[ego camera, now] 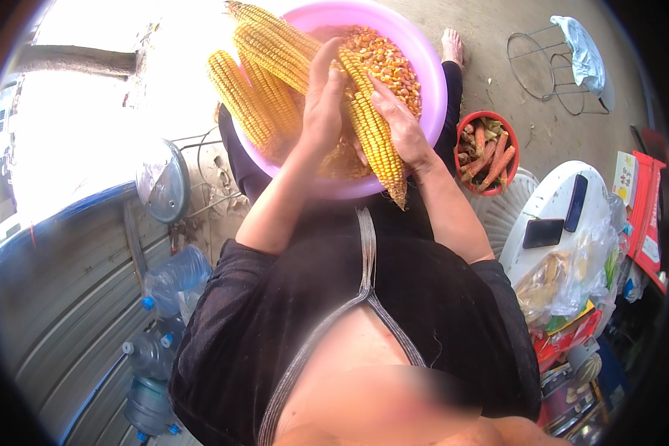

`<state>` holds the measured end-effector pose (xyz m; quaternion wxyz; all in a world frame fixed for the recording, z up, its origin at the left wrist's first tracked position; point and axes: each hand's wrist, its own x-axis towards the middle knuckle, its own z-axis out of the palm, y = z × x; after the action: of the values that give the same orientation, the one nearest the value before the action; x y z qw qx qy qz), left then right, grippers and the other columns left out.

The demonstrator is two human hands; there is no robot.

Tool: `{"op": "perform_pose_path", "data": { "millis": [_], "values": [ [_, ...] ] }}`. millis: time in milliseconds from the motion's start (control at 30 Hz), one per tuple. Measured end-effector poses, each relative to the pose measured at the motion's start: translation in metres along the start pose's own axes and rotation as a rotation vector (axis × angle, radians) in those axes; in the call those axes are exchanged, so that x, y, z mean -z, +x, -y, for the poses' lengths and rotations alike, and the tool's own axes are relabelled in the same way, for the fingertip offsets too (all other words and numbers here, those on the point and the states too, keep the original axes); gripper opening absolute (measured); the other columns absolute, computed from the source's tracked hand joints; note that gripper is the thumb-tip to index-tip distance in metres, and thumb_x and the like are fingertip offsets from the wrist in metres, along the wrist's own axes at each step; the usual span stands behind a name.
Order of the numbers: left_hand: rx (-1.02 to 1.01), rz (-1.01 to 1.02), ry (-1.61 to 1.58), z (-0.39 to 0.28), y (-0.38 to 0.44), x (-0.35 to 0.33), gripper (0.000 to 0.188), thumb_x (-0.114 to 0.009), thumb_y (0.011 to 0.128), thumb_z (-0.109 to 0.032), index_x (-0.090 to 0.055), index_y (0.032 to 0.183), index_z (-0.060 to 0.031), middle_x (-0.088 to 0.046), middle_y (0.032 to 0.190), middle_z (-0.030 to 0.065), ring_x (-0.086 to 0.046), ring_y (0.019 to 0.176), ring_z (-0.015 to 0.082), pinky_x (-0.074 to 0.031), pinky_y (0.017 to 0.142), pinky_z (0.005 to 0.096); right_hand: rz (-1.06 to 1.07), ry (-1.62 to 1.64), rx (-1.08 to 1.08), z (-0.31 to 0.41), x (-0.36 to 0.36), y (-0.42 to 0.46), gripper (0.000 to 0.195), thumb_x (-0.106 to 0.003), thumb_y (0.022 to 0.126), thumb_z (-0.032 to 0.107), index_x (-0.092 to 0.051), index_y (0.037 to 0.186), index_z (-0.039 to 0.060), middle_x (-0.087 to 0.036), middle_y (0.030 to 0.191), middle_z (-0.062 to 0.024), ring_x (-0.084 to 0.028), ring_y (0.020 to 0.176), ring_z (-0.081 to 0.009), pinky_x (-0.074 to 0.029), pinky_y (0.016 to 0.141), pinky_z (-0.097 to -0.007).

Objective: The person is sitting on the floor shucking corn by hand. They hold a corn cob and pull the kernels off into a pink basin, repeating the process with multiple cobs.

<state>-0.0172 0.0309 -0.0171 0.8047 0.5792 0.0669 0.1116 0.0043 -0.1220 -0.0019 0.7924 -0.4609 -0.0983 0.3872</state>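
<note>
My right hand (400, 127) grips a yellow ear of corn (374, 131), which slants over the pink plastic basin (434, 83) with its pointed end toward me. A gap between kernel rows shows along the ear's upper part. Beside that part is my left hand (322, 103), its thumb and forefinger raised; whether it presses on the ear is hard to tell. Several whole ears (270, 53) lean in the basin's left side. Loose orange and yellow kernels (382, 56) fill its far right side, and the basin rests between my legs.
Right of the basin, a red bucket (516, 161) holds bare cobs (496, 159). Nearby, a white table (527, 209) carries two dark phones (543, 233) and plastic bags (574, 267). A metal stool (164, 181) and large water bottles (150, 357) stand left. Another stool (582, 58) is far right.
</note>
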Motion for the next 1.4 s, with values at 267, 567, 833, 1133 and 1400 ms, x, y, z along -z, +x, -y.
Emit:
{"op": "perform_pose_path", "data": {
  "millis": [267, 567, 833, 1133, 1400],
  "values": [
    [-0.105, 0.052, 0.201, 0.002, -0.004, -0.005, 0.067, -0.054, 0.095, -0.011, -0.019, 0.152, -0.0018, -0.025, 0.154, 0.0183, -0.025, 0.144, 0.0274, -0.021, 0.117, 0.0378, -0.052, -0.079, 0.079, -0.005, 0.0, 0.006, 0.057, -0.039, 0.104, 0.026, -0.022, 0.151, -0.0016, -0.042, 0.133, -0.016, -0.041, 0.113, -0.0209, -0.035, 0.093, -0.0312],
    [-0.06, 0.027, 0.119, -0.008, -0.007, -0.007, 0.067, -0.051, 0.098, -0.012, -0.016, 0.154, -0.0039, -0.035, 0.148, 0.0155, -0.04, 0.129, 0.0218, -0.033, 0.108, 0.0335, -0.032, -0.057, 0.112, -0.012, 0.005, 0.008, 0.059, -0.038, 0.103, 0.033, -0.02, 0.152, 0.007, -0.062, 0.091, -0.013, -0.062, 0.057, -0.0201, -0.054, 0.048, -0.0312],
    [-0.053, 0.098, 0.112, 0.001, -0.012, -0.006, 0.074, -0.056, 0.095, -0.012, -0.014, 0.154, -0.0014, -0.024, 0.156, 0.0179, -0.023, 0.145, 0.0267, -0.019, 0.118, 0.0368, -0.097, -0.135, 0.212, -0.024, 0.012, 0.017, 0.055, -0.037, 0.104, 0.033, -0.027, 0.15, 0.0062, -0.061, 0.106, -0.0106, -0.065, 0.063, -0.0167, -0.057, 0.052, -0.0293],
    [0.037, 0.03, -0.142, -0.003, -0.007, -0.013, 0.061, -0.052, 0.097, -0.008, -0.027, 0.153, -0.0115, -0.037, 0.147, 0.0142, -0.046, 0.126, 0.0205, -0.04, 0.105, 0.0319, -0.047, 0.027, 0.058, -0.004, -0.003, 0.007, 0.054, -0.037, 0.103, 0.035, -0.027, 0.149, 0.0092, -0.061, 0.093, -0.0128, -0.062, 0.06, -0.0199, -0.054, 0.048, -0.0298],
    [0.163, 0.199, -0.383, -0.015, -0.01, -0.007, 0.073, -0.053, 0.093, -0.001, -0.018, 0.155, -0.0187, -0.045, 0.136, 0.0155, -0.058, 0.107, 0.0195, -0.054, 0.085, 0.0312, 0.08, 0.259, -0.094, 0.012, 0.001, -0.007, 0.048, -0.035, 0.103, 0.037, -0.034, 0.143, 0.0114, -0.059, 0.091, -0.0141, -0.059, 0.06, -0.021, -0.053, 0.046, -0.0297]
  ]
}}
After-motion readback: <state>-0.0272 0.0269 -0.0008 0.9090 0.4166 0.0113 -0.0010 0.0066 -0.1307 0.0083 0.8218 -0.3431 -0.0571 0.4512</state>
